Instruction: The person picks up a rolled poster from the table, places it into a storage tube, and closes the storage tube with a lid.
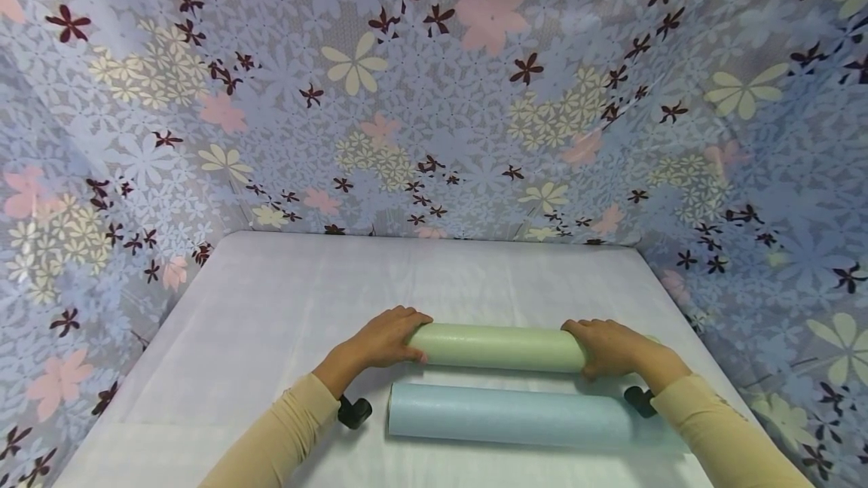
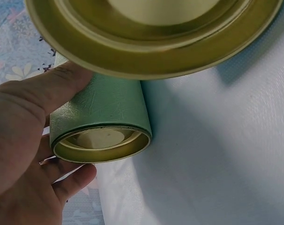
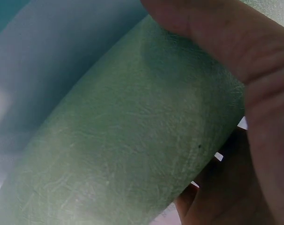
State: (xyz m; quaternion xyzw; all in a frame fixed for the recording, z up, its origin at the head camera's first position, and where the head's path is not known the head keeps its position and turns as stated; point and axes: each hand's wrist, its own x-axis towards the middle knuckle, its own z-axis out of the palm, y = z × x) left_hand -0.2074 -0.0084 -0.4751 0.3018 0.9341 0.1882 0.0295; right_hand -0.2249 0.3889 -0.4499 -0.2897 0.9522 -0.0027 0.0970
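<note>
A long pale green tube point(image 1: 498, 347) lies crosswise over the white surface. My left hand point(image 1: 388, 339) grips its left end, thumb on the near side and fingers over the far side. Toward the other end, my right hand point(image 1: 608, 346) holds the tube the same way. In the left wrist view the green tube's end shows a recessed, gold-coloured metal cap point(image 2: 102, 139). Wrinkled texture covers the green tube point(image 3: 109, 126) in the right wrist view. Nearer to me, a light blue tube point(image 1: 508, 416) lies roughly parallel, touched by neither hand.
White cloth covers the table point(image 1: 305, 292). A floral curtain point(image 1: 420, 96) surrounds its back and sides. Under each wrist sits a small black device point(image 1: 354, 413). A large gold-coloured tube end point(image 2: 156, 61) fills the top of the left wrist view.
</note>
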